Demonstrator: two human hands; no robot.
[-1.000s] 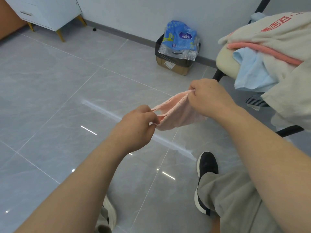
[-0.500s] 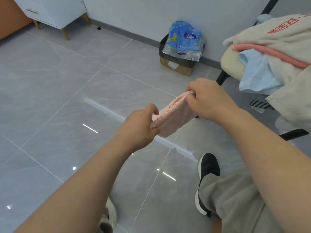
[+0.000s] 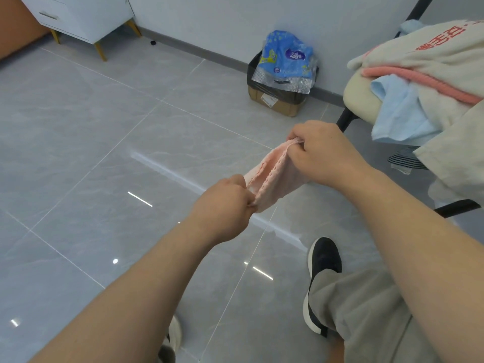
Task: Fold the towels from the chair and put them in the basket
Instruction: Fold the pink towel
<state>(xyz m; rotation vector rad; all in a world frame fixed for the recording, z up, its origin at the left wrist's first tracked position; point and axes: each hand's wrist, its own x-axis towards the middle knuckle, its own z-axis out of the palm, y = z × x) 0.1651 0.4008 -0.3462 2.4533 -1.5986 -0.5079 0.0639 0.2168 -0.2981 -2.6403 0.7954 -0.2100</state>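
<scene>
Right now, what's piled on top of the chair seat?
A light blue towel, a coral towel and a cream cloth with red lettering on top. They cover most of the seat, so anything beneath them is hidden.

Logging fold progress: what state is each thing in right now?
Pink towel, folded narrow, stretched between both hands.
Left hand, pinches its near end.
Right hand, grips its far end.
Chair, piled with unfolded towels.
Blue towel, hangs crumpled over the seat edge.
Box, open, blue packet on top.
Drawer, shut.
</scene>
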